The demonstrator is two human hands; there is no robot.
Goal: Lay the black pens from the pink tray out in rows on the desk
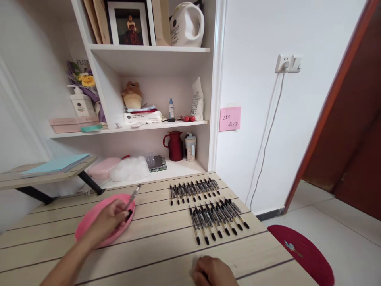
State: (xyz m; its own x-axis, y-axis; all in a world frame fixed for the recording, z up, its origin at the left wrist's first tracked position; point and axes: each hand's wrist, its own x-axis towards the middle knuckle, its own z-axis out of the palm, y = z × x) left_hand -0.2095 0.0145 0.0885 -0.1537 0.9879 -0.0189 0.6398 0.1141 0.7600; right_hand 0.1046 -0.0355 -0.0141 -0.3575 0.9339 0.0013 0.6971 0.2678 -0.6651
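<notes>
My left hand [114, 217] is over the pink plate [89, 222] on the table's left side. Its fingers are closed around a pen [133, 195] with a clear barrel, tilted up and to the right. A small black piece shows by the fingertips; I cannot tell whether it belongs to this pen. Near the front edge, my right hand [212, 271] rests on the table with its fingers curled in, and whatever they might hold is hidden. Beyond it lie two rows of black pens, a near row [216, 220] and a far row [193, 190], side by side at a slant.
The slatted wooden table [154, 246] meets a white shelf unit [149, 49]. On its bottom level stand a red jug [175, 147] and a pale cup [191, 147]. A small raised stand [68, 171] is at left. A red stool [300, 250] stands at right.
</notes>
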